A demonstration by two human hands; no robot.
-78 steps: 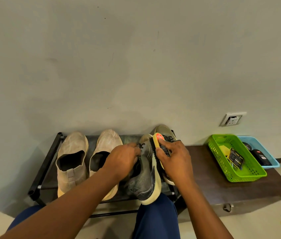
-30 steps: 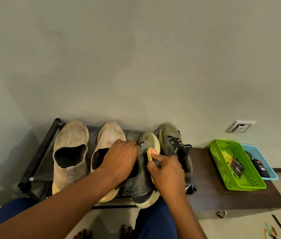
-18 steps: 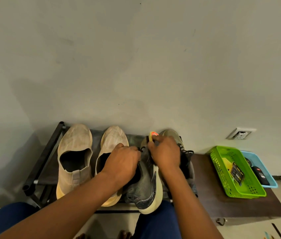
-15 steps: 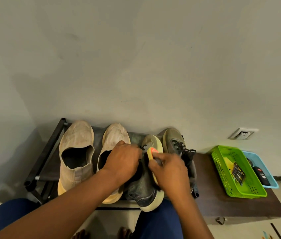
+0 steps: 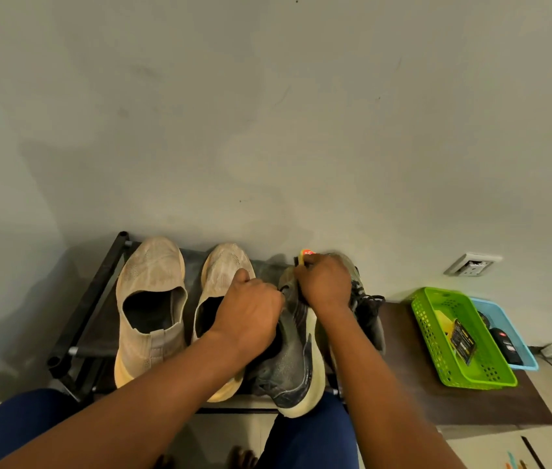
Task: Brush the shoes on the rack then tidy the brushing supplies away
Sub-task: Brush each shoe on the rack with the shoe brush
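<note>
Grey sneaker (image 5: 290,360) gripped in your left hand (image 5: 251,311), brush (image 5: 304,257) clutched in your right hand (image 5: 325,282), so brushing continues and tidying remains.

The person's forearms and hands are bare, without sleeves, watch or rings. Dark blue trousers (image 5: 305,438) cover both legs, and bare toes (image 5: 242,456) show between them.
</note>
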